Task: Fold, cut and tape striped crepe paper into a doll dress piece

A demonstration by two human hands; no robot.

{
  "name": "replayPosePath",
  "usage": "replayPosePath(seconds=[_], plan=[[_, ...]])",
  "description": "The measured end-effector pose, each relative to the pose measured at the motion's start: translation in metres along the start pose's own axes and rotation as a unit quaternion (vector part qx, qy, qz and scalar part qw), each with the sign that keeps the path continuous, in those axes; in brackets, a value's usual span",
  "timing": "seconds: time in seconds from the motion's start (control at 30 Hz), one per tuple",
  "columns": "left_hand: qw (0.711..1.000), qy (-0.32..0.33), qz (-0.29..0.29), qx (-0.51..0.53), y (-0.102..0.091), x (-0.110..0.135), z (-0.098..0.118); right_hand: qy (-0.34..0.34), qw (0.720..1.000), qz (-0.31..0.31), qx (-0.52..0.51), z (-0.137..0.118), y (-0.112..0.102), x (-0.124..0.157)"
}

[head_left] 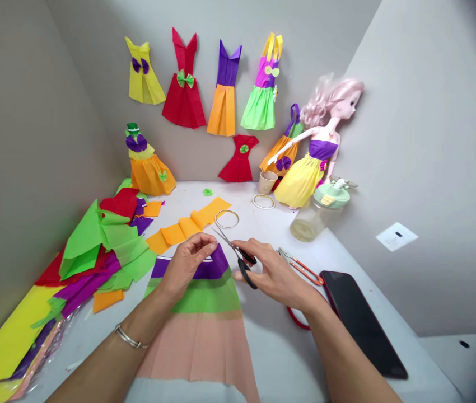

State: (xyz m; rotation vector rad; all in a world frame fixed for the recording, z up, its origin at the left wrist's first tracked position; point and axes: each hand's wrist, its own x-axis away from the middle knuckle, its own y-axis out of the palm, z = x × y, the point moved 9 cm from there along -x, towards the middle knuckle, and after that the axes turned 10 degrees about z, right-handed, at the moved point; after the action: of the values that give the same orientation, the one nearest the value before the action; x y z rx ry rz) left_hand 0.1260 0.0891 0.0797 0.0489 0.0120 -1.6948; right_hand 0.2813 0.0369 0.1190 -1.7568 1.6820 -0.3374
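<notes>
A long strip of paper (205, 296) lies in front of me in bands of purple, green and peach, widening toward me. My left hand (186, 260) pinches its purple upper edge between thumb and fingers. Black-handled scissors (235, 248) are held in my right hand (272, 270), with fingers in the handle loops. Their blades are parted and point up and left, just beyond the purple corner. What lies between the left fingertips is partly hidden. Behind the hands is a pleated orange paper strip (187, 226), next to a roll of tape (227, 219).
Coloured paper sheets (107, 240) pile up at left. A phone (362, 322), orange-handled scissors (305, 268) and a lidded jar (311, 221) occupy the right side. A doll (305, 179), a paper cup (267, 182) and another tape ring (264, 202) stand behind; paper dresses (184, 103) hang on the wall.
</notes>
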Motion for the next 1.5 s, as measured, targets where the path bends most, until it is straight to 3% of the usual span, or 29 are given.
replayPosePath(seconds=[0.33,1.27,1.37,1.5], plan=[[1.000,0.012,-0.010,0.005,0.002,0.000,0.001,-0.089,0.988,0.008,0.123,-0.009,0.004,0.003],[1.000,0.015,-0.011,0.004,0.002,-0.002,-0.001,-0.107,0.986,-0.017,0.125,0.000,0.014,0.002],[1.000,0.009,-0.009,0.005,0.002,-0.002,-0.003,-0.086,0.992,-0.019,0.089,0.001,0.015,0.001],[1.000,0.000,-0.003,0.004,0.001,-0.002,-0.005,0.017,1.000,0.020,0.014,0.025,0.007,-0.004]])
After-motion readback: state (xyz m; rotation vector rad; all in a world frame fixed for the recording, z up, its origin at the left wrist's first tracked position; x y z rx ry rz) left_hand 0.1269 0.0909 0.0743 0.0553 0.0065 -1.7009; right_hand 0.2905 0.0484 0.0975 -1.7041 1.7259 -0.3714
